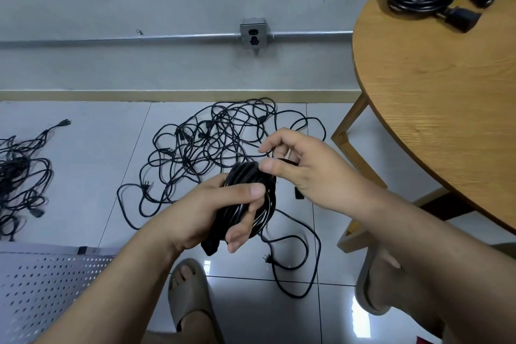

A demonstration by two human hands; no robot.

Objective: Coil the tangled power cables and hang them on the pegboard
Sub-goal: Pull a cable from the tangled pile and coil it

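Left hand (217,209): I see it gripping the coiled cable (247,174).
Right hand (304,167): fingers curled, pinching a black strand (289,161) beside it.

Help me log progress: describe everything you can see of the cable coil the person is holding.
The cable coil is black, glossy cord wound into several tight loops, held above the tiled floor. The left hand grips its middle, thumb across the front; the right hand pinches a strand at its top. A black connector pokes out below the left hand; a loose length seems to trail floorward.
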